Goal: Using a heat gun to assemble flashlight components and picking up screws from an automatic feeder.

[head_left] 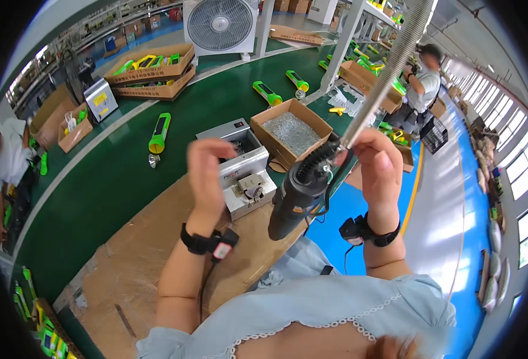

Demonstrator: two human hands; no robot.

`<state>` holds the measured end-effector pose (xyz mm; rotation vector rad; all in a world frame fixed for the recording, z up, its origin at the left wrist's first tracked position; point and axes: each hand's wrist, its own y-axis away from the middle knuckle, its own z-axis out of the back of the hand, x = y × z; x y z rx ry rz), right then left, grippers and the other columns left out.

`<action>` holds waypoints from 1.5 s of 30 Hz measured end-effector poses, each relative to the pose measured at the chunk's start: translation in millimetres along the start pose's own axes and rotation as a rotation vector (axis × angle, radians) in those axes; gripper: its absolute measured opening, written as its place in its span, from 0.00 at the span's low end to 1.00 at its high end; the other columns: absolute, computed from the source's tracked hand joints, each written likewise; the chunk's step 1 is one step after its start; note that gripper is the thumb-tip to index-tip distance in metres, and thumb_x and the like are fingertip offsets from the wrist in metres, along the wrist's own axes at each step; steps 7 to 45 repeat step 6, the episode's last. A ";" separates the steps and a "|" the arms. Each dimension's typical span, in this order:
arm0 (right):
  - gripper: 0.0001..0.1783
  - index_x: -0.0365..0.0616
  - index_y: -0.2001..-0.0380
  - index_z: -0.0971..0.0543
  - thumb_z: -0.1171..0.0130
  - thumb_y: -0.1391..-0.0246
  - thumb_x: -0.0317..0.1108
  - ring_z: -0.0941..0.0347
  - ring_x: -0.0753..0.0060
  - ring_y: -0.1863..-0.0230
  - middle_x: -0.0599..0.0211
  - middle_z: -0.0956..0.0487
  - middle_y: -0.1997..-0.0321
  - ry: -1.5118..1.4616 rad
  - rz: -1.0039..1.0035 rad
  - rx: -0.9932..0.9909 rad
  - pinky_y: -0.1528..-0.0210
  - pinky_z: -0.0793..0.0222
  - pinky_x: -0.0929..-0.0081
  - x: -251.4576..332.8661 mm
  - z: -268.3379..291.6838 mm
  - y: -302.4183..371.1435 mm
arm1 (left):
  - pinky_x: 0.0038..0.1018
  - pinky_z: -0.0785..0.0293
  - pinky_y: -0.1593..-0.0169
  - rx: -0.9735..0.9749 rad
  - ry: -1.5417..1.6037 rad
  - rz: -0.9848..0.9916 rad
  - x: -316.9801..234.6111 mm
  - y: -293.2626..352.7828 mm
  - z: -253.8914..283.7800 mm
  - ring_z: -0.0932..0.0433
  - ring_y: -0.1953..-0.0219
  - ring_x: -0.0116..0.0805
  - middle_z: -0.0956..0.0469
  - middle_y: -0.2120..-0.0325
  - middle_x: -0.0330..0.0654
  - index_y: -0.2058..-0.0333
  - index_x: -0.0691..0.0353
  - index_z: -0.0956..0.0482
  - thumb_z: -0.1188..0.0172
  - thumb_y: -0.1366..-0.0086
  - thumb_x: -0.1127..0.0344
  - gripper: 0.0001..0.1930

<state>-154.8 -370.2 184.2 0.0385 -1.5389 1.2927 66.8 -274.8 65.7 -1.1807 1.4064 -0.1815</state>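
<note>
My left hand (207, 176) is raised beside the grey metal screw feeder (246, 161), fingers loosely bent, slightly blurred, nothing visible in it. On the right, my right hand (380, 170) is up with curved fingers and the thumb apart. Between the hands a black electric screwdriver (294, 206) hangs from a long coil spring (389, 75). My right fingertips are close to the spring's lower end; whether they touch it is hidden. Behind the feeder sits an open cardboard box (291, 128) full of small metal screws. Both wrists wear black straps with small devices.
Brown cardboard (132, 257) covers the near part of the green bench (201, 110). A green-and-black flashlight (160, 133) lies left, two more beyond the screw box. Cartons of flashlights (156, 72) and a fan (221, 27) stand farther off. Other people are at left and far right.
</note>
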 end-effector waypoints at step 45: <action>0.13 0.39 0.60 0.25 0.45 0.45 0.35 0.29 0.77 0.64 0.65 0.24 0.65 0.156 0.130 -0.004 0.60 0.34 0.81 22.8 -5.1 -8.6 | 0.34 0.34 0.46 0.413 0.045 0.718 -27.4 71.8 -80.1 0.28 0.54 0.37 0.28 0.56 0.41 0.42 0.59 0.45 0.27 0.56 0.55 0.46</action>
